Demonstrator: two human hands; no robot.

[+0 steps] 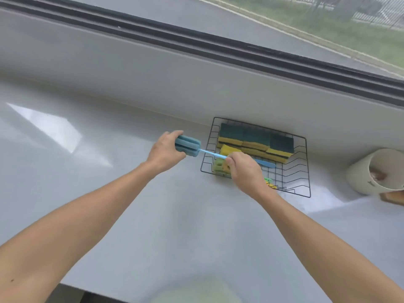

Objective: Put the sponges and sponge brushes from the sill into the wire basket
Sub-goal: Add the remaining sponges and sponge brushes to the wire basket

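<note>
The wire basket (302, 171) is sitting on the white sill (109, 193), close to the window frame (196, 68). The left hand (164, 153) is curling its fingers around the blue foam head of a blue sponge brush (188, 145), just to the left of the basket. The thin blue handle of this brush is reaching across the basket's left rim and over the inside of the basket. The right hand (246, 171) is hovering over the front left part of the basket, and its fingers are pinching the handle near the middle. Inside the basket, at the back, yellow sponges with dark green tops (255, 138) are lying in a stack, side by side. Under the right hand, in the front of the basket, a green and yellow sponge brush (219, 168) is lying, partly hidden. To the right of the basket, well apart from it, a white pot (360, 178) is tipping on its side on the sill
</note>
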